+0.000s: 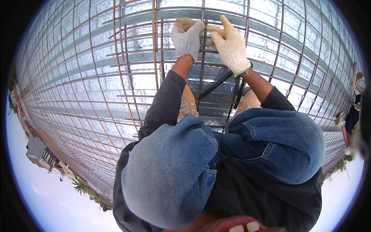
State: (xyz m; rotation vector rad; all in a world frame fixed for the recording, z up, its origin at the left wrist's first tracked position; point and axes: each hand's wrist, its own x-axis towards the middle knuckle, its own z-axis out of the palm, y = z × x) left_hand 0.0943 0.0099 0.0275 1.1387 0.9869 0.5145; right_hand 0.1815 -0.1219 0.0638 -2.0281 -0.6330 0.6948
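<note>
Working on the steel mesh (155, 38), already laid over the decking (104, 44), inside its left edge, with fingers of left hand (188, 38) curled in, of right hand (230, 44) half spread; cannot tell any grip or remaining work.

curled left grip (188, 38) beside right grip (232, 46)

We see a grid of slender brown steel reinforcing bars (155, 38), some rusted orange, spread over silvery metal decking (141, 43). Its long bars and crossbars meet in roughly square openings; several bar ends overlap left of centre.
</note>
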